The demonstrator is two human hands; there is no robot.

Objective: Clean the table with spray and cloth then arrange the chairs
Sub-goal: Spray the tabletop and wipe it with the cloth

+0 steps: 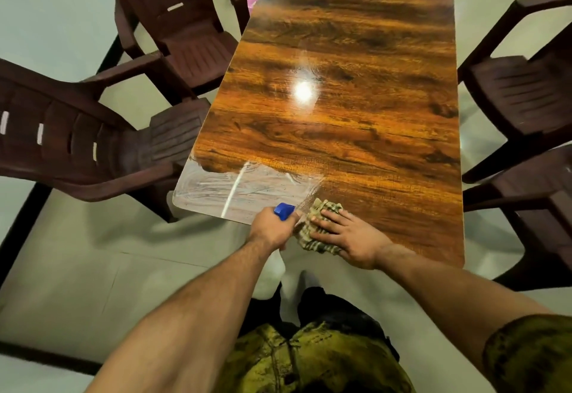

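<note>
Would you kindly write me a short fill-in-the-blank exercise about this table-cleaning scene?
1. The plastic spray bottle gripped by the left hand has a ____ trigger head.
2. The right hand presses a beige checked cloth onto the glossy wood-grain table, to the ____ of the bottle.
3. The table's near ____ corner shows streaky whitish smears.

Missing words: blue; right; left.

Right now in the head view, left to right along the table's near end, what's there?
Brown plastic armchair, left hand gripping blue-topped spray bottle, checked cloth, right hand pressing it, dark brown plastic chair.
</note>
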